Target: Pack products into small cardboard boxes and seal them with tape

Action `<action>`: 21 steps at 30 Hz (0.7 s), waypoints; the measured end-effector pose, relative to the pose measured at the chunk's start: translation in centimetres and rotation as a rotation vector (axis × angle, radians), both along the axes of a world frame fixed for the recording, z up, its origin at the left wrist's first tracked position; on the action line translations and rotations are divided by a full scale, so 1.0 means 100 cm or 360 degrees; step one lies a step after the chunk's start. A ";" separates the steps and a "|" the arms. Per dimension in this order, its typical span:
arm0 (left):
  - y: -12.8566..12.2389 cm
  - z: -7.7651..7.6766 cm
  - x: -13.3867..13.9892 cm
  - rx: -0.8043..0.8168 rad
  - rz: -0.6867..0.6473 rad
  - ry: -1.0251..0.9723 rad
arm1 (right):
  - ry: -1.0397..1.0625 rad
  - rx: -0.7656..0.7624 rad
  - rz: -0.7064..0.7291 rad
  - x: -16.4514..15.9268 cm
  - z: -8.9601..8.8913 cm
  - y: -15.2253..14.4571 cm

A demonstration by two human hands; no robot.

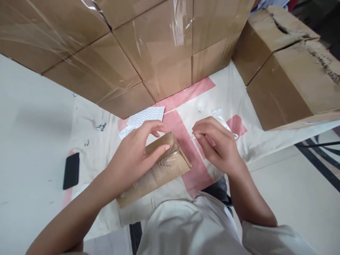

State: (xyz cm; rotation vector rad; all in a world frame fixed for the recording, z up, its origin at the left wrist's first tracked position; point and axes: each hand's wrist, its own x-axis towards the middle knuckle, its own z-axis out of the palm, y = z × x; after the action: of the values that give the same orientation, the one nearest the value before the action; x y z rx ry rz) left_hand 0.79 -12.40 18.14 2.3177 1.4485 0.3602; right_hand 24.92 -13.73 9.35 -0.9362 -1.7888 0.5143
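A small taped cardboard box (156,177) lies at an angle in front of my body. My left hand (140,152) is over its left side, with thumb and fingers spread apart. The thumb tip is at the box's upper end; whether it presses on the tape there I cannot tell. To the right of the box and apart from it is my right hand (216,143), its fingertips pinched together. Anything between them is too small to make out. Sheets of small blue-outlined labels (147,115) lie just beyond my left hand.
A stack of taped cartons (159,53) rises behind the cloth (90,120). More cartons (287,81) stand at the right. A black phone (71,171) lies at the left. Crumpled scraps (101,126) and pink strips (196,173) are on the cloth. A round white object (233,134) is partly hidden behind my right hand.
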 end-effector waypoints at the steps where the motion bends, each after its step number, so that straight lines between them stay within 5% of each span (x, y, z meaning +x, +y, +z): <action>1: -0.003 -0.005 -0.004 0.0009 0.0027 0.0080 | -0.0146 -0.0052 0.0088 0.008 -0.007 -0.001; 5: -0.017 -0.034 -0.021 -0.0054 -0.0002 0.0403 | -0.0663 -0.0252 0.0381 0.024 -0.035 -0.002; 9: -0.024 -0.054 -0.030 0.0024 -0.0098 0.0521 | -0.0846 -0.0284 0.0499 0.016 -0.044 0.004; 21: -0.017 -0.054 -0.036 0.0102 -0.0472 0.0483 | -0.0632 -0.0528 0.0888 0.010 -0.038 0.029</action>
State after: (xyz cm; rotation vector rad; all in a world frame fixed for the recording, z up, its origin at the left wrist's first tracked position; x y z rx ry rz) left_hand -2.86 -14.11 12.78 2.6800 1.2025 -0.0314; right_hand 25.96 -10.88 5.56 -0.7845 -2.3907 1.0600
